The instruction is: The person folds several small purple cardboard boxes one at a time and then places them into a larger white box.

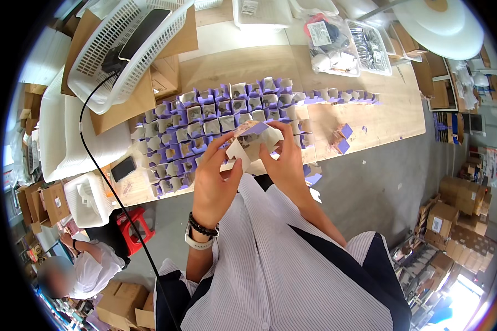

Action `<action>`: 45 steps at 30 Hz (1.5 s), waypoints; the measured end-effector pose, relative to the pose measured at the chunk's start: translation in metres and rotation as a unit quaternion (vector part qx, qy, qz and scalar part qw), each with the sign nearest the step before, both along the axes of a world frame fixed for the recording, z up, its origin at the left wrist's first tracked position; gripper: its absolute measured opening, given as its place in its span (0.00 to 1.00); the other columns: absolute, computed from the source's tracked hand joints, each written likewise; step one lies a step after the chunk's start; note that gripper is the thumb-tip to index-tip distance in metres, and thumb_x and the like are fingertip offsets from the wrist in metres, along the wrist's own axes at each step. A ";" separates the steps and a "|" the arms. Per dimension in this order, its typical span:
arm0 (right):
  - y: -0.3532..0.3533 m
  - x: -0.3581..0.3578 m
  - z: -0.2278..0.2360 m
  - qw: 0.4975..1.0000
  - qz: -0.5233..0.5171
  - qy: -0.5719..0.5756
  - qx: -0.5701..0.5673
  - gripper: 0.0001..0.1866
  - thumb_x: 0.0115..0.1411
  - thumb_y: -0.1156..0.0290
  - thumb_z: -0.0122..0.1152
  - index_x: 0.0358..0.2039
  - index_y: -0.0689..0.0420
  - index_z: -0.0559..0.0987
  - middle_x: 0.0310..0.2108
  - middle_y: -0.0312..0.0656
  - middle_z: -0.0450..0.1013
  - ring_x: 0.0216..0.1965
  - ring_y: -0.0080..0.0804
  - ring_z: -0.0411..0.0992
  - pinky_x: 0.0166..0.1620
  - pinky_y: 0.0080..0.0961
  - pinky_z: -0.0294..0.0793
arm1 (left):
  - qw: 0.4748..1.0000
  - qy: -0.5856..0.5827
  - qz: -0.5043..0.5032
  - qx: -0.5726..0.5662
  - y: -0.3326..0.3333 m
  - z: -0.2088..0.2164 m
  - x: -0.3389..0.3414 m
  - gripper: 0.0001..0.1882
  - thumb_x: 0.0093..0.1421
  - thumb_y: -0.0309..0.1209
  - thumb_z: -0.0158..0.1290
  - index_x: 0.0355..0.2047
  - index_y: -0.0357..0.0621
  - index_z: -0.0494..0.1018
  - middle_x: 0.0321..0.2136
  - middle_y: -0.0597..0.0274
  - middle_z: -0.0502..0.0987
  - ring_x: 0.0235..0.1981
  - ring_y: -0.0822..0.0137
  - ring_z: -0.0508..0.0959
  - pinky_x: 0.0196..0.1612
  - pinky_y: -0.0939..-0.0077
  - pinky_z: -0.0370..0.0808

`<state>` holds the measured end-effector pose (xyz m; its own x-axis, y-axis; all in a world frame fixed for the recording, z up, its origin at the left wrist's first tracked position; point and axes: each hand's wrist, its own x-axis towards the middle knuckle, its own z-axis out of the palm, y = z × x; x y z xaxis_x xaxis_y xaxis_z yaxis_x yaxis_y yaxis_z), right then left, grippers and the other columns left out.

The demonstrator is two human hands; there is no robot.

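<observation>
Between my two hands is a small purple and white carton [252,142] with its flaps standing apart, held just over the near edge of the table. My left hand [214,172], with a dark bead bracelet and a pale band at the wrist, grips its left side with fingers and thumb. On the other side my right hand [284,160] pinches the carton's right flaps. Right behind them stand rows of small open purple cartons [210,112], several with something inside that is too small to name.
A white basket [130,55] with a black device and cable stands at the left. A phone [123,169] lies near a white bin [88,199]. Folded purple cartons [343,138] lie at right. Bagged parts [331,47] sit far right. Another person [88,265] sits lower left by a red stool [135,230].
</observation>
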<state>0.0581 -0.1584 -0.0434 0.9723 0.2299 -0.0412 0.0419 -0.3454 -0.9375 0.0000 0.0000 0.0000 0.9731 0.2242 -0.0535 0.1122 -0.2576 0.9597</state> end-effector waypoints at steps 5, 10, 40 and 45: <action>-0.003 -0.001 0.001 0.998 -0.019 0.052 0.003 0.24 0.58 0.79 0.56 0.56 0.60 0.65 0.46 0.56 0.77 0.40 0.54 0.79 0.41 0.41 0.78 | 1.000 0.007 0.010 -0.017 -0.004 0.001 0.002 0.11 0.61 0.17 0.55 0.43 0.25 0.75 0.56 0.52 0.74 0.45 0.61 0.83 0.39 0.73 0.88; -0.001 -0.005 -0.003 1.000 -0.013 0.000 -0.008 0.24 0.58 0.79 0.55 0.56 0.60 0.65 0.44 0.57 0.77 0.40 0.58 0.78 0.42 0.44 0.77 | 0.999 0.031 0.017 -0.040 -0.003 0.000 0.001 0.11 0.62 0.17 0.53 0.45 0.26 0.75 0.58 0.55 0.73 0.46 0.67 0.81 0.39 0.77 0.85; -0.163 0.222 -0.164 0.937 -0.205 -0.027 -0.282 0.15 0.61 0.64 0.55 0.45 0.54 0.83 0.31 0.57 0.79 0.37 0.58 0.79 0.42 0.48 0.77 | 0.982 0.101 -0.055 0.150 -0.035 -0.060 0.003 0.13 0.68 0.26 0.50 0.51 0.38 0.75 0.44 0.48 0.81 0.44 0.50 0.82 0.46 0.62 0.80; -0.159 0.292 -0.220 0.931 -0.163 0.004 -0.326 0.17 0.61 0.65 0.52 0.48 0.52 0.82 0.41 0.57 0.79 0.44 0.60 0.77 0.50 0.50 0.75 | 0.978 0.138 -0.018 0.153 -0.040 -0.062 -0.002 0.14 0.67 0.25 0.51 0.51 0.38 0.76 0.44 0.47 0.81 0.44 0.49 0.82 0.47 0.61 0.79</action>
<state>0.3497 -0.3171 -0.2630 0.9852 -0.1531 -0.0764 -0.1704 -0.8341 -0.5246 -0.0017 -0.0397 -0.0620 0.9387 0.2372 -0.2502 0.3413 -0.5368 0.7716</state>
